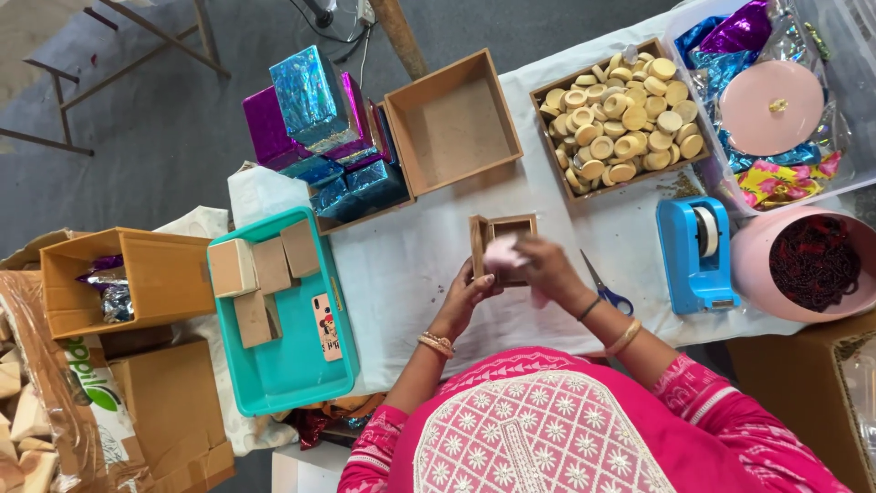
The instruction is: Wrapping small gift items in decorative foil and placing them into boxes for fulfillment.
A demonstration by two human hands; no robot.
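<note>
small wooden box [511, 228], open, on bench [411, 265]: left hand [472, 294] curled, gripping its side; right hand [545, 260] arched above, pinching pink piece [503, 256].

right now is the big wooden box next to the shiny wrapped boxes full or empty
Empty. The big wooden box lies open side up and shows only its bare brown floor, unlike the neighbouring tray heaped with small round pieces.

Small open box [503, 239] at the tabletop [411, 265] centre between both hands, tray [283, 365] with small boxes [260, 269] to its left, scissors [604, 290] and tape dispenser [696, 251] to its right, empty box [453, 121] and box of round discs [620, 114] behind.
</note>
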